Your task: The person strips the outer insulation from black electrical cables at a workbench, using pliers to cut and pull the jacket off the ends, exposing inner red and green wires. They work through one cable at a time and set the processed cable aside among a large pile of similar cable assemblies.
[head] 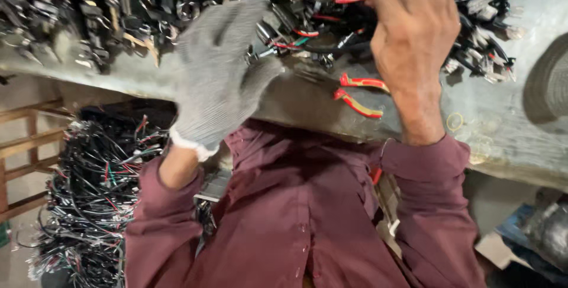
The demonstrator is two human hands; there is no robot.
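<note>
My left hand (216, 69) wears a grey knit glove and is blurred. It hovers over the table edge beside a tangle of black connectors and red, green and black wires (307, 10). Its fingers curl away from me, so I cannot tell whether they hold anything. My bare right hand (414, 28) is closed in a fist on part of that wire bundle at the top of the view. Pliers with red and yellow handles (361, 96) lie on the grey table (509, 128) between my two wrists.
More black connectors and wires (118, 4) are heaped along the table's far side. A big pile of wire harnesses (94, 193) sits on the floor at left beside a wooden frame (23, 146). A grey roll (550, 84) lies at the right edge.
</note>
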